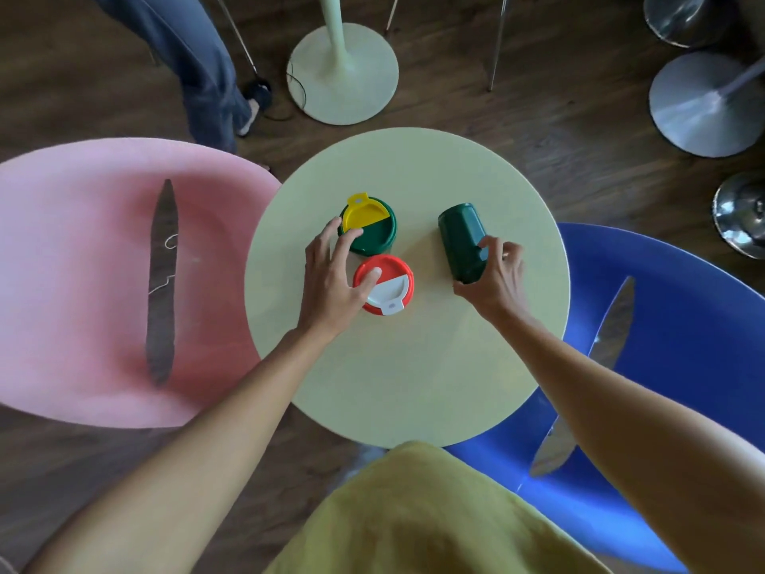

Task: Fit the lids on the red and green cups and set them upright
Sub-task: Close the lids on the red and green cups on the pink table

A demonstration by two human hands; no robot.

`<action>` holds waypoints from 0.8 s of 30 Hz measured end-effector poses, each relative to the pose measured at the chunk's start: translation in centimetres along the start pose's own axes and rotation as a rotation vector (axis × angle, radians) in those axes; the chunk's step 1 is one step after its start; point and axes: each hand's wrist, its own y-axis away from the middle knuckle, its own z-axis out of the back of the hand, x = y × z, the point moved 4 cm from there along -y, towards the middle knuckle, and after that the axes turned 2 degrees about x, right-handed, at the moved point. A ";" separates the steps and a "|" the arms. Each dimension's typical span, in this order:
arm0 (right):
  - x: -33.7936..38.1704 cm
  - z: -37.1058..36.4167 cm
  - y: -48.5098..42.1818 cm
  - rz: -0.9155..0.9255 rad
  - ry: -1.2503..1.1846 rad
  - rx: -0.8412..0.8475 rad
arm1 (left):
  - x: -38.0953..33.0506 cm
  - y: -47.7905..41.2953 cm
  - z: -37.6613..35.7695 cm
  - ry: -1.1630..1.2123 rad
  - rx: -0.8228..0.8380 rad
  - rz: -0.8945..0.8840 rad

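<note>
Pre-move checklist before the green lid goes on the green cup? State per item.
1. Dark green plastic cup upright: not ok, it lies on its side on the round pale yellow table.
2. Right hand holds cup: ok, fingers wrap its near end.
3. Green lid with yellow flap reachable: ok, left hand fingertips touch it.
4. Red lid with white flap seated on a cup: cannot tell, nothing beneath shows.
5. Cup mouth clear: cannot tell.

1 green cup (461,241), 2 lids: green lid (368,227), red lid (384,283); 2 chairs: pink chair (82,283), blue chair (683,325).
</note>
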 end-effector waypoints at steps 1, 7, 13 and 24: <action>-0.1 0.0 0.1 -0.009 -0.004 0.003 | 0.0 0.1 0.1 0.050 -0.014 0.014; -0.2 0.0 0.4 -0.059 -0.059 0.015 | 0.8 1.7 0.1 0.379 -0.064 0.342; 0.9 1.0 1.0 -0.057 -0.174 -0.008 | 2.0 2.4 -1.6 0.688 0.118 0.655; 6.3 3.1 -2.0 -0.057 -0.041 0.173 | 1.6 1.9 -1.1 0.832 0.206 0.704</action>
